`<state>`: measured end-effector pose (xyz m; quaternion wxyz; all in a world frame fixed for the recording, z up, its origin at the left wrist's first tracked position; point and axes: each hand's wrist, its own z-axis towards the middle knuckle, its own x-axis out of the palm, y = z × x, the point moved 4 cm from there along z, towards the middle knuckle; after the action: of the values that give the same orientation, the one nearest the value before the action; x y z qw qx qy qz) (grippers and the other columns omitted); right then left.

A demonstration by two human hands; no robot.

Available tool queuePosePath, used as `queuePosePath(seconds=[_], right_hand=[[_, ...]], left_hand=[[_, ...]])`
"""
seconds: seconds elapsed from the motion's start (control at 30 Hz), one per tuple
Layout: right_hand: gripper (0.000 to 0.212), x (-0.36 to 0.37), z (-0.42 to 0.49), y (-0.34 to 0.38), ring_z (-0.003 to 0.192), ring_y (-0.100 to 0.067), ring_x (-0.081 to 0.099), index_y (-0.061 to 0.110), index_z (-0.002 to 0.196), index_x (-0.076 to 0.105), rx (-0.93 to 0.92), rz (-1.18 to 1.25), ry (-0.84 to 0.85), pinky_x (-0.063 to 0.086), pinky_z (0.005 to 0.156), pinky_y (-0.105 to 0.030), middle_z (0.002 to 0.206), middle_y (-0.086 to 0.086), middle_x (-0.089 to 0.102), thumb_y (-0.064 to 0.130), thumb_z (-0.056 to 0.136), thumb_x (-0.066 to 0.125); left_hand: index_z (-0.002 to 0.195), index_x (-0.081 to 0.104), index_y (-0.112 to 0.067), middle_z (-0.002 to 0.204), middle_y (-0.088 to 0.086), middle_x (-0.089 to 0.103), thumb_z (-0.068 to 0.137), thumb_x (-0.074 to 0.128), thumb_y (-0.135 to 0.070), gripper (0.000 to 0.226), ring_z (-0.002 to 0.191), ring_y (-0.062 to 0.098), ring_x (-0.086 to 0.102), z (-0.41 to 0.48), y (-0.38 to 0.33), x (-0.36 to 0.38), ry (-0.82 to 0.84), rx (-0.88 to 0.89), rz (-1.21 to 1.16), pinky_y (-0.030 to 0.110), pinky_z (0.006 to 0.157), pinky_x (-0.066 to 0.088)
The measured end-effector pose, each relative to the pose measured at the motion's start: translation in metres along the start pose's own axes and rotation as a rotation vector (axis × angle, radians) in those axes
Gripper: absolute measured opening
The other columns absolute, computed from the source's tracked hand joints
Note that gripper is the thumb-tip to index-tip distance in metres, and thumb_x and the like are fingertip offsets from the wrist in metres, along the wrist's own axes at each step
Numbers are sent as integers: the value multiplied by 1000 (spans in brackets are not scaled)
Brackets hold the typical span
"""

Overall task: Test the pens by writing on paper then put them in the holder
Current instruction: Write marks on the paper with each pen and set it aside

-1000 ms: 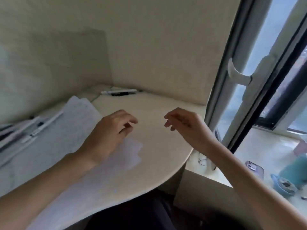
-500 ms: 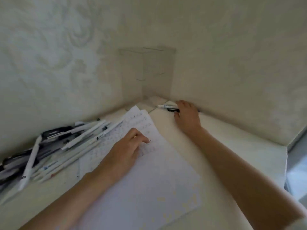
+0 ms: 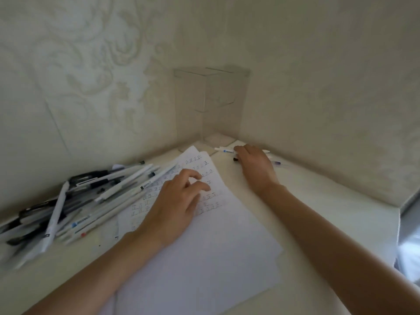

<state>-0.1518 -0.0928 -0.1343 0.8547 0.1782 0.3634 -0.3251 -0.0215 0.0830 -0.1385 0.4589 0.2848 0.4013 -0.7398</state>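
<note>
paper (image 3: 216, 246): flat on the surface (image 3: 318, 201) right in front of you. Near half is blank; the far half carries rows of test marks, so there is room left to write.
left hand (image 3: 175, 208): palm down on the written part, fingers (image 3: 202, 187) loosely curled with the tips on the sheet, holding nothing. Reads as a hold-down so the sheet won't slide while you write.
pile (image 3: 91, 196): untested pens, white and black, heaped left of the paper; a few tips lie over its left edge. Within reach of your left hand.
right hand (image 3: 254, 167): stretched to the far corner, lying over a few loose pens. The fingers curl down onto them, but I can't tell whether they have clamped on one.
white pen (image 3: 223, 150): sticks out left from under your right hand, flat on the surface, just beside the holder.
holder (image 3: 211, 103): clear box, upright, tucked into the wall corner. No pens visible inside.
step: likely picking one of the corner pens, either to test it or to drop it in.
watch: the holder walls are near invisible, so aim for the open top, not the front face.
</note>
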Motion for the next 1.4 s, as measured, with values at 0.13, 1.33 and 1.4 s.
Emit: queuePosePath(seconds=[0.13,1.33,1.4], right_hand=[[21,-14,-18,23,63,-36,56,0,95,63,-22,-11,-48,45,57,-36,77,-16,57,-1,80,48],[29,-39,-62,119,46,-3,34,8,57,39,401,956,358,27,42,-13,52,1,38,2,74,63],[29,-36,-60,122,45,-4,30,5,56,37,382,933,364,25,42,-16,52,-3,36,2,72,61]], left_hand=[[116,59,-16,120,1,48,85,64,-27,33,103,19,51,-6,7,-9,47,-143,27,35,93,40],[139,28,-45,151,1,21,85,15,-70,61,133,11,12,-86,-6,-23,407,-86,98,23,106,5],[136,35,-40,146,6,33,89,22,-65,54,130,15,21,-87,-5,-23,381,-70,122,27,105,14]])
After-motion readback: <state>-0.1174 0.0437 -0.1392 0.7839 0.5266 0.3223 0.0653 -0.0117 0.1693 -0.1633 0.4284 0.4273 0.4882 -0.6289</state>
